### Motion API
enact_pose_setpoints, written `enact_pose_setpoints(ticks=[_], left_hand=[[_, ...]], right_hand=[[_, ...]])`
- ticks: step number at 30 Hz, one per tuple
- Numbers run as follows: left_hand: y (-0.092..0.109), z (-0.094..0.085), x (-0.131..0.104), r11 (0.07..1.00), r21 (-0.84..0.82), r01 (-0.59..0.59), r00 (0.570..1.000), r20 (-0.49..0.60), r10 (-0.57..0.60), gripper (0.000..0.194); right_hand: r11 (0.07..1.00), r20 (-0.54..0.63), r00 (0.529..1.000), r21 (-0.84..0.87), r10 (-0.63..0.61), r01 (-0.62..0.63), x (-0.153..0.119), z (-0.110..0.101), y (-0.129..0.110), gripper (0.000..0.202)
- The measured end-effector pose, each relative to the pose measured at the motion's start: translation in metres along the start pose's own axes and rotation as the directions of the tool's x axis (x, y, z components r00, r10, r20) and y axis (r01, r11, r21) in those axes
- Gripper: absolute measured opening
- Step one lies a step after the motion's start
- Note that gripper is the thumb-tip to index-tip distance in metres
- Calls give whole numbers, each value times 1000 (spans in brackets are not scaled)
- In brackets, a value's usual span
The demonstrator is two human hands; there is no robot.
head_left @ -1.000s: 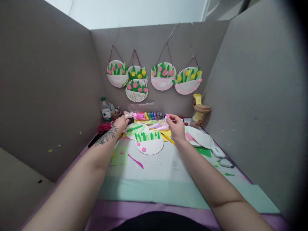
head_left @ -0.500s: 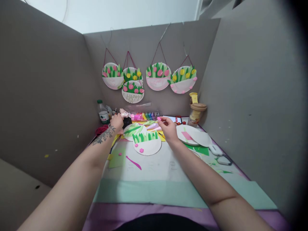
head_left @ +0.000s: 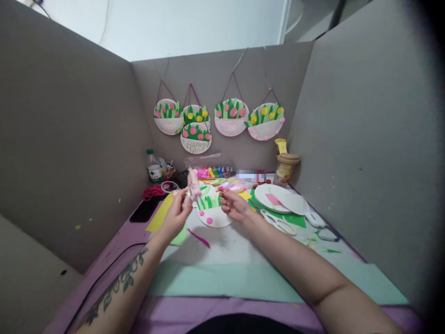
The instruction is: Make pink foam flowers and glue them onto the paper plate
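My left hand (head_left: 179,211) is closed around a pale pink tube-like item (head_left: 194,185), blurred by motion, held upright left of centre. Fingers curled, my right hand (head_left: 234,204) pinches something small and pink, mostly hidden by the fingertips. Between and below both hands lies a white paper-plate pocket (head_left: 217,218) with green paper leaves along its top and two pink flowers at its left. A magenta plastic tool (head_left: 199,238) rests on the white sheet in front of it.
Decorated plates (head_left: 232,126) hang on the back panel. White plates (head_left: 273,198), scissors (head_left: 283,226) and a lidded cup (head_left: 285,169) are at the right. A bottle (head_left: 154,167), pink yarn (head_left: 153,191) and a black phone (head_left: 144,211) stand or lie at the left.
My left hand has come back toward me from the rear of the table, bringing the pale pink item. My right hand has moved lower, toward the plate. The camera view has shifted slightly.
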State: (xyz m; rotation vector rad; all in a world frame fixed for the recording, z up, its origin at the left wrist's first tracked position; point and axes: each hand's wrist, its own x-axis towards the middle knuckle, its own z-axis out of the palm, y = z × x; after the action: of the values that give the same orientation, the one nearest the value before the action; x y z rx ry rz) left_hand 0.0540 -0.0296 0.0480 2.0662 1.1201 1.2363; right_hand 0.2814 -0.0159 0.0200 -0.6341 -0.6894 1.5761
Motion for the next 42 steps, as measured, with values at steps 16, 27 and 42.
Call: enact_pose_setpoints(ticks=[16, 27, 42], left_hand=[[6, 5, -39, 852, 190, -488, 834, 390, 391, 46], [7, 5, -39, 854, 195, -483, 838, 386, 386, 43], [6, 4, -38, 850, 189, -491, 838, 371, 401, 42]], right_hand=[[956, 267, 959, 244, 95, -162, -22, 10, 4, 20], [961, 257, 962, 232, 91, -153, -22, 11, 8, 19], [965, 271, 958, 214, 89, -150, -23, 13, 6, 24]])
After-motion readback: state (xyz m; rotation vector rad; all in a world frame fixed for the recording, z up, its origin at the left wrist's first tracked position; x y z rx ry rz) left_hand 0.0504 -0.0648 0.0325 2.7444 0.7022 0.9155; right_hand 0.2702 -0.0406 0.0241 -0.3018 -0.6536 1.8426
